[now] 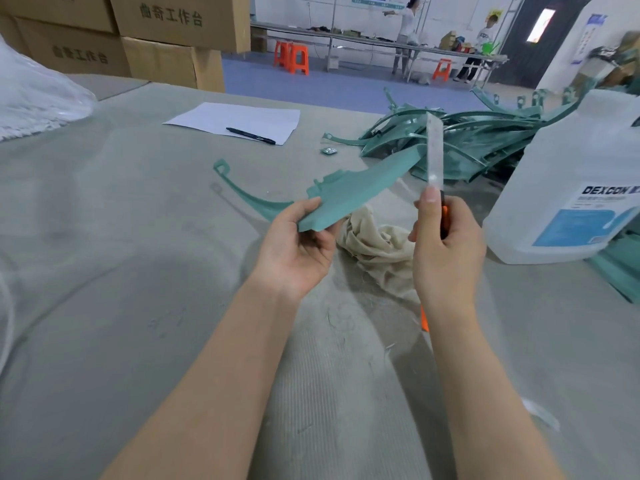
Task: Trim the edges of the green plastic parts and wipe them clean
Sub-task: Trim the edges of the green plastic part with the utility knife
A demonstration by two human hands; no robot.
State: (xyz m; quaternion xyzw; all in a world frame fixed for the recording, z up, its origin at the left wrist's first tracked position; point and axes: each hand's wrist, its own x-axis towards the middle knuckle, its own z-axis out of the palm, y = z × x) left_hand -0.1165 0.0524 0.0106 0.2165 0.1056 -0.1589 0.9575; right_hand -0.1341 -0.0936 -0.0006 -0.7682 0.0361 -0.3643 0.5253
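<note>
Two hands raised, left hand [298, 244] grip pinching green plastic part [349, 192], right hand [446, 244] clenched around utility knife [435, 157]

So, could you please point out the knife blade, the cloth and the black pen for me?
knife blade [435, 157]: head view, middle of the extended blade.
cloth [375, 242]: head view, crumpled middle, between the hands.
black pen [250, 135]: head view, middle of the barrel, on the paper.

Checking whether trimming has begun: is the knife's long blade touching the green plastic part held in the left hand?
Cannot tell. In the head view the blade overlaps the green plastic part's far tip; depth is unclear.
</note>
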